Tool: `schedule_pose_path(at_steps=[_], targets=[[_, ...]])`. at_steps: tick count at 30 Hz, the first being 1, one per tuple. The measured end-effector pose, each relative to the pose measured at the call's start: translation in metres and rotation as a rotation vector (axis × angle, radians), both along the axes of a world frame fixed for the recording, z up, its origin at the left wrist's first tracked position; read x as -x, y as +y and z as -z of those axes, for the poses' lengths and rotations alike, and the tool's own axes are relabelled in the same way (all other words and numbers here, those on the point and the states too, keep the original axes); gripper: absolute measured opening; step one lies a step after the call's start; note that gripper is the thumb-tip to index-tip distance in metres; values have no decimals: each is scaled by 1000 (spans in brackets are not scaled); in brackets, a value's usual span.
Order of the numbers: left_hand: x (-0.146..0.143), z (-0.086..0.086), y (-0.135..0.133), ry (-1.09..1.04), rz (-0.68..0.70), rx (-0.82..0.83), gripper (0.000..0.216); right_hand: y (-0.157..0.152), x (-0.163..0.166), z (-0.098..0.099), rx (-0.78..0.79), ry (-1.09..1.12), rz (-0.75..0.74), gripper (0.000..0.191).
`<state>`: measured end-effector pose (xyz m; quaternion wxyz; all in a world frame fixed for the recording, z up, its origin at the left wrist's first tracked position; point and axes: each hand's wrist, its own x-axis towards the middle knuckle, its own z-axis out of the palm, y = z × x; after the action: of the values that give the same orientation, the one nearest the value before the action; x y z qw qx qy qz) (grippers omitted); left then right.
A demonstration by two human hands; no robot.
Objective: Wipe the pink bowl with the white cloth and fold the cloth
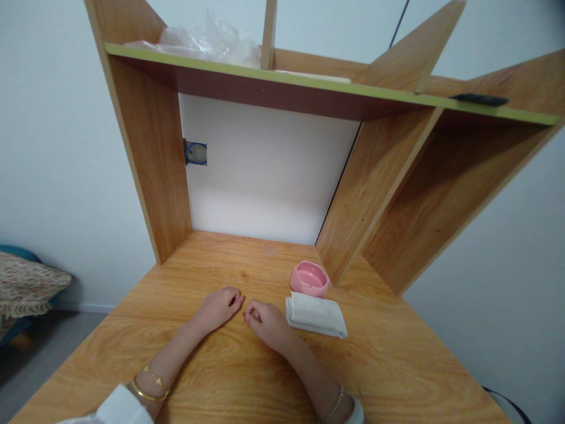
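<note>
My left hand [222, 307] rests on the wooden desk [212, 377] with its fingers curled in, and I see nothing held in it. A short gap away, my right hand [267, 323] also lies on the desktop, loosely closed, its thumb against the curled fingers. Just right of that hand is a folded pale grey cloth [316, 314], not touched by it. Behind the cloth stands a pink angular bowl [309, 279], and its visible inside is pink with nothing seen in it.
A shelf [309, 82] runs above the desk, bearing a clear plastic bag [207, 41] and a dark flat object [480, 99]. Wooden uprights [379, 176] close in the right side. An uncovered socket box [196, 153] sits in the back wall. A patterned fringed cloth [26, 282] hangs at far left.
</note>
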<state>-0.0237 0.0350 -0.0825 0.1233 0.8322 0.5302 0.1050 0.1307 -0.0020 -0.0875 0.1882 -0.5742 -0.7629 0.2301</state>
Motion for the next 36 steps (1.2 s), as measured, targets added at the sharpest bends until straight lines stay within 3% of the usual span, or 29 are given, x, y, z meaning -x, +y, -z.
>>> schedule_pose_path(at_steps=[36], targets=[[0,1,0,-3,-3,-3,29,0,0,0,-3,-10,1,11]])
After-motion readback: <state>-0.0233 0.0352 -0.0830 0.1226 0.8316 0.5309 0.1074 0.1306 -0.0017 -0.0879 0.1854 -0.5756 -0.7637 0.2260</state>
